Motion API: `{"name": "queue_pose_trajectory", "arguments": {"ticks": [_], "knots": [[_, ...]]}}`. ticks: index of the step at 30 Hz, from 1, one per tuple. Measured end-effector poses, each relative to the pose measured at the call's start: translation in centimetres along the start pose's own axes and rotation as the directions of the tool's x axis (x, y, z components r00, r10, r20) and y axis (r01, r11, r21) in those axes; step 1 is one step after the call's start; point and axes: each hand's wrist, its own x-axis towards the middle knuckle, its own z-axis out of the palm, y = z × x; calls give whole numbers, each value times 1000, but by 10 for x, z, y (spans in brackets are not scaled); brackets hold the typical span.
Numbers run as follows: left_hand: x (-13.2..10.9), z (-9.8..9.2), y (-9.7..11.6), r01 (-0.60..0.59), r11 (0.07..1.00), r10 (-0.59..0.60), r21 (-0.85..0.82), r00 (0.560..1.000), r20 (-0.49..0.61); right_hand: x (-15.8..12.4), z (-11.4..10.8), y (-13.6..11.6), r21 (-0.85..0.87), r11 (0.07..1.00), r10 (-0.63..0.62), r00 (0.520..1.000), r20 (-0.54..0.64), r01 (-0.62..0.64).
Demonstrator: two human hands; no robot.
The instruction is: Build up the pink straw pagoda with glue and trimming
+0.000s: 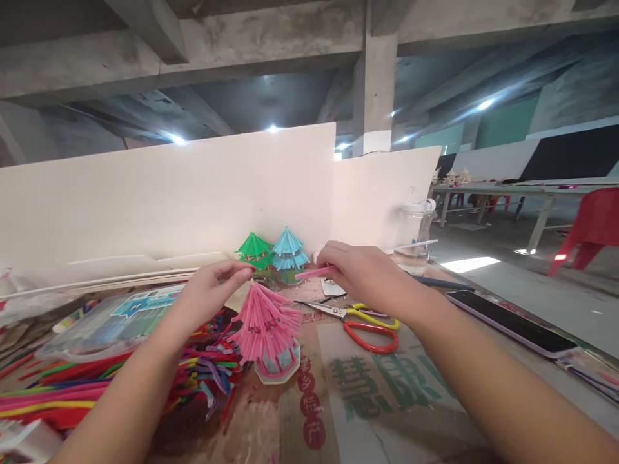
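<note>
My left hand (220, 283) pinches the tip of a pink model pavilion (265, 319), whose two-tiered roof is made of fuzzy pipe cleaners. The pavilion leans, and its pale many-sided base (280, 368) shows below the roof; I cannot tell whether it rests on the table. In my right hand (360, 274), closed fingers grip a short pink pipe cleaner (314, 273) that points left towards the roof tip. Scissors (358, 316) with yellow and red handles lie just below that hand. Behind stand a green model pavilion (254, 250) and a blue one (289, 252).
Loose coloured pipe cleaners (62, 396) and a clear plastic case (120, 322) lie at left. A phone (507, 322) lies at right, with a clear jug (416, 225) behind. Pale boards (193, 200) wall off the back. Printed cardboard (377, 399) covers the table.
</note>
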Motion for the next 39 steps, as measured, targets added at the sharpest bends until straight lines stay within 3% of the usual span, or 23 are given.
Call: {"name": "queue_pose_trajectory", "arguments": {"ticks": [3,10,16,30,35,39], "knots": [[0,-1,2,4,1000,-3,7,998,-63,0,-6,3,9,997,80,997,-22,-80],[-3,3,3,-66,997,64,37,996,64,-1,-5,3,26,995,94,995,-27,-93],[-1,-3,-2,-18,1000,16,21,993,121,-1,-1,3,77,990,116,993,-5,-115],[-2,-1,3,26,999,-21,-23,985,173,1,-11,1,72,987,138,989,45,-141],[2,-12,3,6,999,0,-44,992,123,1,-9,1,54,991,118,990,71,-122],[1,-28,-3,-66,995,79,-74,979,189,1,-8,2,44,991,126,989,72,-129]]}}
